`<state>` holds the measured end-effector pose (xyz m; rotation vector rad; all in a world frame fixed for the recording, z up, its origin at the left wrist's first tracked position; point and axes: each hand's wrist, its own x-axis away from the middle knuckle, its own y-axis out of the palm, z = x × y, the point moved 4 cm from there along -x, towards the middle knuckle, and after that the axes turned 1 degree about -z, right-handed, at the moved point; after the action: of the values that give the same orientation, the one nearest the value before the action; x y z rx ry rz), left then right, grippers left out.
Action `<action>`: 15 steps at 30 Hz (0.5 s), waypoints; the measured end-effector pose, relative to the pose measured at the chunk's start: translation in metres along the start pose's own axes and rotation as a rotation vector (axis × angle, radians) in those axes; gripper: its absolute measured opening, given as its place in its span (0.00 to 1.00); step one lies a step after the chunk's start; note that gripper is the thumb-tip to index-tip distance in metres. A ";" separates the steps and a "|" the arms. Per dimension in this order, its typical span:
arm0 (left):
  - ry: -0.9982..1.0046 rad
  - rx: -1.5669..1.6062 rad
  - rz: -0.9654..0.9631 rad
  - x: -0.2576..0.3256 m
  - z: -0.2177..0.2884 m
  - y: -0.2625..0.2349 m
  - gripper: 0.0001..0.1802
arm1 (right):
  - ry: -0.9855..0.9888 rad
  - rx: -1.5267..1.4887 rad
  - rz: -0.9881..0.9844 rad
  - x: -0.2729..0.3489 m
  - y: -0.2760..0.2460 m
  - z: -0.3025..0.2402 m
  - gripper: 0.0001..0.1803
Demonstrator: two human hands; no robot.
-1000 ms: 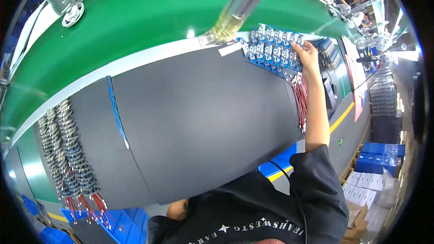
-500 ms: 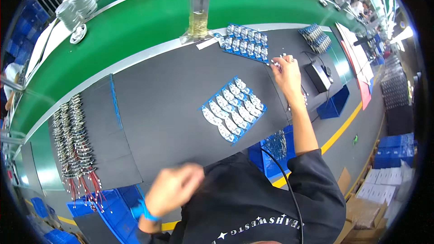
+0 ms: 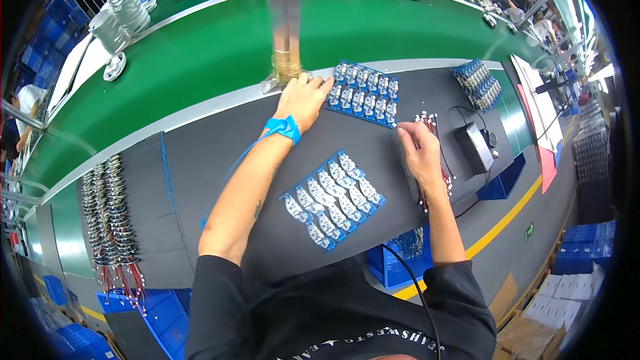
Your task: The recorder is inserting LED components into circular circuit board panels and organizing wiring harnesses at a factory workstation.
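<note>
Blue trays of small silvery parts are the work in hand on the dark grey bench mat (image 3: 200, 160). Far tray (image 3: 363, 93): lies at the mat's far edge, just beside the green conveyor belt (image 3: 200, 60). The left hand (image 3: 303, 97), with a blue wrist strap (image 3: 283, 128), reaches out to it; fingertips touch its left edge, fingers bent, loosely on the rim rather than clamped round it. Near tray (image 3: 333, 199): lies slantwise mid-mat, between the two forearms, touched by neither hand.

The right hand (image 3: 420, 150) rests on the mat right of both trays, beside a bundle of red-wired parts (image 3: 433, 140). Fingers curl at the bundle's upper end; cannot tell whether they pinch a piece or only lie against it.

Progress, as a judgement: both trays look fully loaded, no empty pocket visible, so the filling seems done for these two; the far one appears ready to be moved to or from the belt. The wired bundle and the stock at left remain unprocessed.

Counts: trays under the hands, two. Near tray, two rows of parts, roughly seven each; far tray, two rows, exact count blurred. A third stack of blue trays (image 3: 475, 81) stands far right. One small black box (image 3: 475, 148) with cable. Left edge of mat: one long double row of wired parts (image 3: 110, 217), too many to count.
</note>
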<state>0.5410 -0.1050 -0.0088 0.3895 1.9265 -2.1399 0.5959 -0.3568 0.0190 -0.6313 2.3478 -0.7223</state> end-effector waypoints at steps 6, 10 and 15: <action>0.006 0.055 0.006 -0.011 -0.001 -0.010 0.13 | 0.021 -0.361 -0.002 -0.005 -0.008 -0.029 0.09; -0.107 0.388 0.016 0.004 -0.009 -0.029 0.13 | -0.096 -0.224 -0.010 -0.009 -0.006 -0.067 0.06; -0.554 1.621 -0.008 0.056 0.036 -0.086 0.15 | -0.262 -0.093 -0.022 -0.011 0.007 -0.125 0.03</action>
<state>0.4569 -0.1319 0.0557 -0.0275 -0.3467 -2.8389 0.5198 -0.3027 0.1035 -0.7457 2.1438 -0.5077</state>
